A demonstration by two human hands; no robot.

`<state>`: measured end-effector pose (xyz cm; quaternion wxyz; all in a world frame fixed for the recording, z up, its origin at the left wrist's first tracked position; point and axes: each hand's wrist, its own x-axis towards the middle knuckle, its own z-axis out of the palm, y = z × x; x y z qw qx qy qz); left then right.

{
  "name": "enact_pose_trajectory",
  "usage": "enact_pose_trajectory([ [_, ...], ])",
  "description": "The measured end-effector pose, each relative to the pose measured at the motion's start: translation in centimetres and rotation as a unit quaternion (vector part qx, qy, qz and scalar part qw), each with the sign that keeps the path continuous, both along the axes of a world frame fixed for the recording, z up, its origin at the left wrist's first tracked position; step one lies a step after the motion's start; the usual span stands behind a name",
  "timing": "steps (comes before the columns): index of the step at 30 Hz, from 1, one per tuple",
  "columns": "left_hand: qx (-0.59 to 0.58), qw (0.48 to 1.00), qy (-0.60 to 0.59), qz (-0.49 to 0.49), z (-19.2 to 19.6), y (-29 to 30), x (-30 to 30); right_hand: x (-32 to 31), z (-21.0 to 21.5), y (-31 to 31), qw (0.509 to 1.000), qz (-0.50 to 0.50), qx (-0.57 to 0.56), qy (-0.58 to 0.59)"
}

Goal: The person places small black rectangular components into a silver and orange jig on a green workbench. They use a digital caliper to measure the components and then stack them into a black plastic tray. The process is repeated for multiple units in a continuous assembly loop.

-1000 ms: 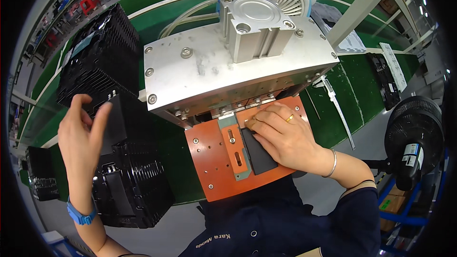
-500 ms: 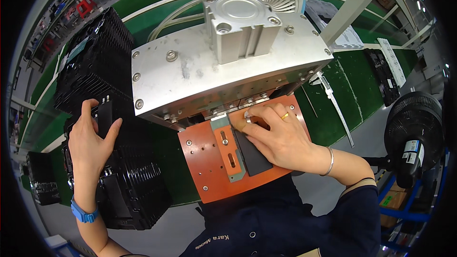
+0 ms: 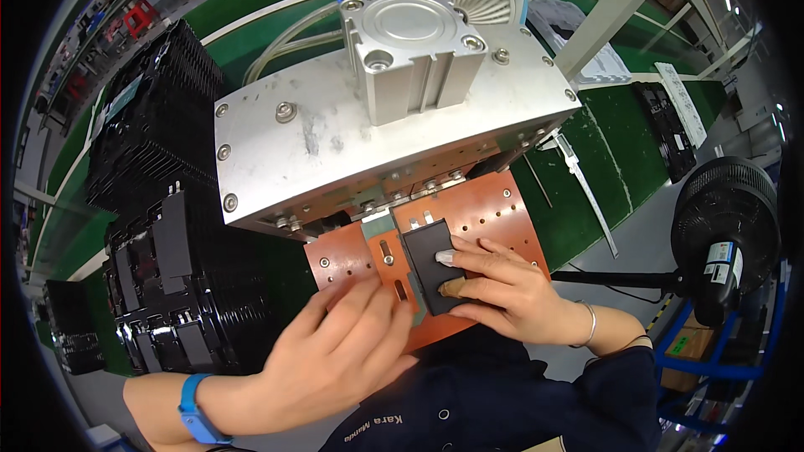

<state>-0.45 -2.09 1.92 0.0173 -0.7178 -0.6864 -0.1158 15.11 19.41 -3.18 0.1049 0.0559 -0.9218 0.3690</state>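
The right hand presses its fingertips onto a flat black part lying on the orange plate under the metal press. The left hand rests flat beside it, grip wide, holding nothing.

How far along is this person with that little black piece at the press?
Looks done: the flat black part already lies on the orange plate in front of the grey metal press. In hand: the right hand presses its fingers on the part, and the left hand rests on the plate's near edge. Probably left: more black parts sit in the stacked black trays at the left.
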Motion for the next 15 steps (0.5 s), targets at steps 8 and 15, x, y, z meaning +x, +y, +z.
enact_pose_trajectory([
  [8, -0.112, 0.991, -0.076, 0.012, -2.0, 2.3, -1.1, -3.0, -0.4, 2.1, 0.992, 0.034, 0.1, 0.074],
  [15, -0.142, 0.985, -0.094, 0.006, -2.1, 2.2, -1.3, -3.2, -0.5, 2.3, 0.991, 0.04, 0.093, 0.083],
])
